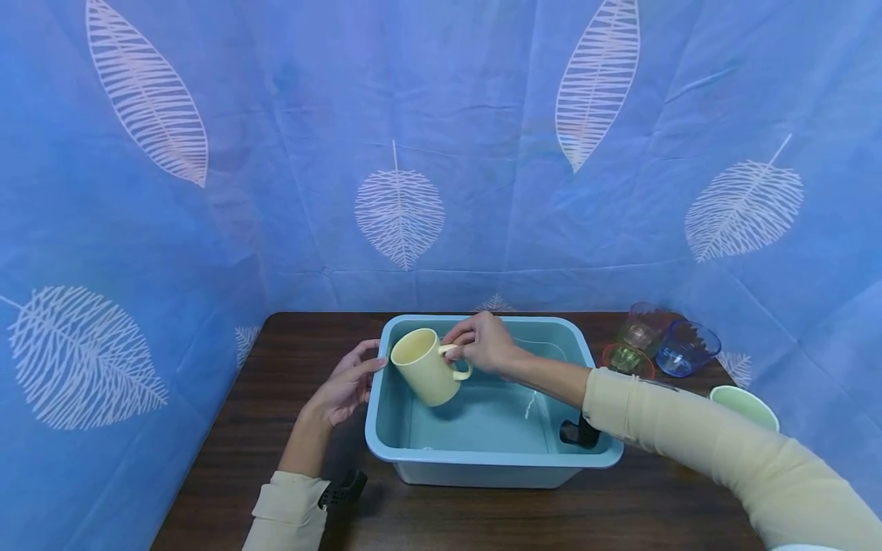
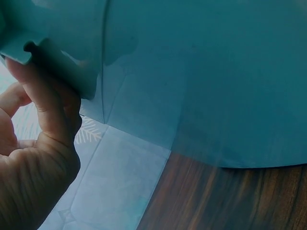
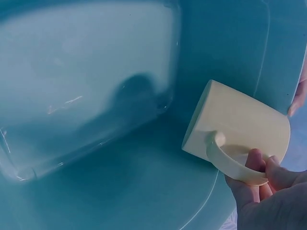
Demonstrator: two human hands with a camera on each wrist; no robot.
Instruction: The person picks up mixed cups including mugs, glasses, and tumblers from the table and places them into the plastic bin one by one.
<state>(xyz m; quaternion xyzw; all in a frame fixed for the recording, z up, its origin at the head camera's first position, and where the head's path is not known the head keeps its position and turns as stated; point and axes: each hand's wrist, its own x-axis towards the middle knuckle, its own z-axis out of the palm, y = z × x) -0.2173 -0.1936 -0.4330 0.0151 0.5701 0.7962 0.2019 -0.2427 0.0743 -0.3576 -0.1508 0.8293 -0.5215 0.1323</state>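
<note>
While the right hand (image 1: 485,344) pinches the mug (image 1: 425,367) handle – tilted over the basin (image 1: 496,459) (left hand (image 1: 344,386) steadying its left edge, fingers relaxed) – keep it inside the rim.

Matt cream plastic mug (image 1: 425,367) over a smooth, glossy blue plastic basin (image 1: 482,456). Dark wood-grain table (image 1: 276,398) below, creased blue cloth backdrop (image 1: 482,153) behind. Translucent coloured plastic cups (image 1: 661,346) at right.

Your pale yellow mug (image 1: 427,369) hangs tilted above the blue basin's (image 1: 482,458) left half — mouth turned up and toward the left rim, base angled down at the shallow water. It's plain, empty, with one loop handle facing right. The basin — rectangular, light blue plastic — sits upright.
</note>
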